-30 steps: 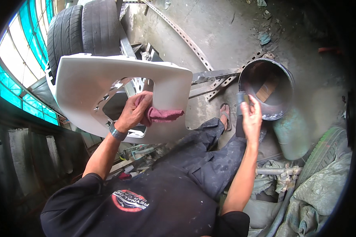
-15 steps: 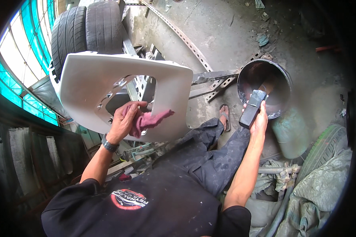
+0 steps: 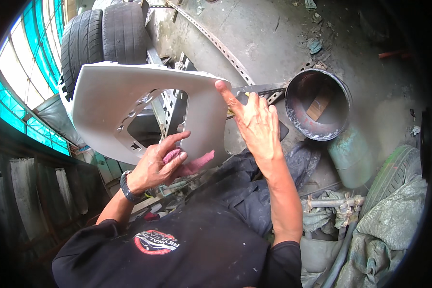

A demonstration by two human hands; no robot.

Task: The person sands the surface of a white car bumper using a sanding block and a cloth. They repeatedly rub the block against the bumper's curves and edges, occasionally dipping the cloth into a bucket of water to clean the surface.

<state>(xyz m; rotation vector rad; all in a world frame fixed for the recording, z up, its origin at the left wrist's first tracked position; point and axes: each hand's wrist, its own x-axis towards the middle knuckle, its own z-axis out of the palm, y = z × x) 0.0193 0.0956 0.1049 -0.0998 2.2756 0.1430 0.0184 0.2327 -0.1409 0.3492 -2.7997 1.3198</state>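
Observation:
A pale grey body panel (image 3: 101,103) with a large cut-out lies in front of me on a metal stand. My left hand (image 3: 161,161) is closed on a crumpled pink cloth (image 3: 197,163) beside the cut-out, its index finger stretched out. My right hand (image 3: 259,122) is palm down at the panel's right edge, one digit reaching over the upper right corner; whether it touches cannot be made out. Under that hand, mostly hidden, is a black sanding block (image 3: 284,131), its corner showing past the hand's right side.
A dark bucket (image 3: 341,86) with a brown block (image 3: 318,104) inside stands right of my right hand. Two tyres (image 3: 125,33) sit behind the panel. Perforated metal angle bars (image 3: 216,41) cross the floor. Another tyre (image 3: 391,180) and a grey sheet (image 3: 393,225) lie at lower right.
My right hand has swung left from over the bucket to the panel's right edge, turning palm down with the block. My left hand has shifted slightly down and right with the cloth.

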